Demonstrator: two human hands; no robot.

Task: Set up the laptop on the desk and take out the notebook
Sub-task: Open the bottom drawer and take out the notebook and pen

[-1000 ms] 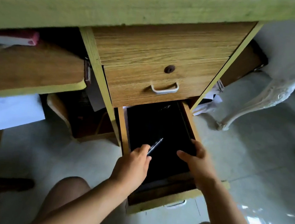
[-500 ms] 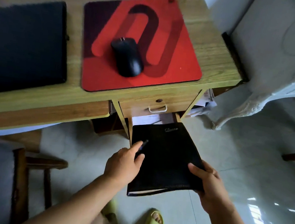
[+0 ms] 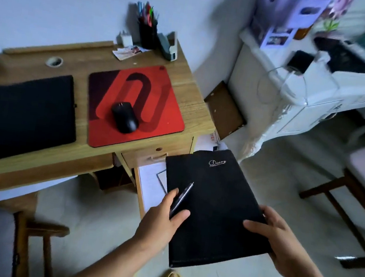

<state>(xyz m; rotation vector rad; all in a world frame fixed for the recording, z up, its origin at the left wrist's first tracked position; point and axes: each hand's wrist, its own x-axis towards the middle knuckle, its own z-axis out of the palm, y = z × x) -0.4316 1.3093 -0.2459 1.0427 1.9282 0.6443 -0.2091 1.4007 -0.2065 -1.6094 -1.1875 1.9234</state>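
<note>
A black notebook (image 3: 212, 202) with silver script on its cover is held in the air, right of the desk and above the open drawer (image 3: 148, 180). My left hand (image 3: 162, 218) grips its left edge and pins a silver pen (image 3: 182, 198) against the cover. My right hand (image 3: 279, 240) holds its lower right corner. A closed black laptop (image 3: 21, 116) lies flat on the wooden desk (image 3: 192, 107) at the left.
A black mouse (image 3: 124, 117) sits on a red mouse pad (image 3: 135, 105). A pen holder (image 3: 146, 32) stands at the desk's back. A white cabinet (image 3: 308, 100) is at the right, chairs at both sides, white papers in the drawer.
The notebook has come out of the lower drawer and risen to about desk height in both hands. My view has lifted from under the desk to the desktop and room.
</note>
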